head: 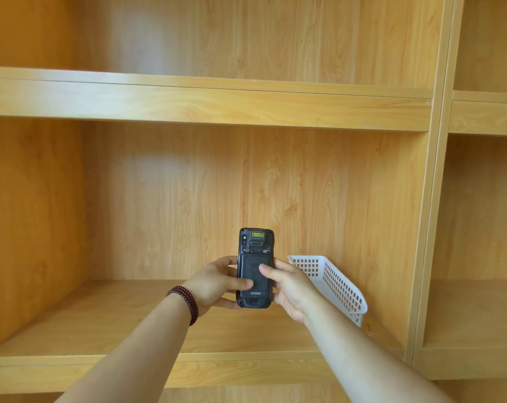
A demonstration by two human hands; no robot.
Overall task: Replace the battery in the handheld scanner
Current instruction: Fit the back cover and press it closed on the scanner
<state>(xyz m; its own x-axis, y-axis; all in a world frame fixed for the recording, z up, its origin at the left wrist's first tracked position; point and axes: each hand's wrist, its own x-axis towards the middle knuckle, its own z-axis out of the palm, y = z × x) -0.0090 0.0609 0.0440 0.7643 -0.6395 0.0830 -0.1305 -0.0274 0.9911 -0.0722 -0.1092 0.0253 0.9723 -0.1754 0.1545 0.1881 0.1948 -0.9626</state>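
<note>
Scanner matt dark plastic; basket white plastic; shelf smooth wood.

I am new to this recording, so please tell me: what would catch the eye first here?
First, the dark grey handheld scanner, held upright with its back toward the camera, gripped by the left hand and the right hand at lower centre. Just right of it, a white perforated plastic basket leans inside the light wooden shelving.

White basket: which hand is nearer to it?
Right. The right hand grips the scanner just in front of the white basket; the left hand holds the scanner's far side, further from it.
</note>
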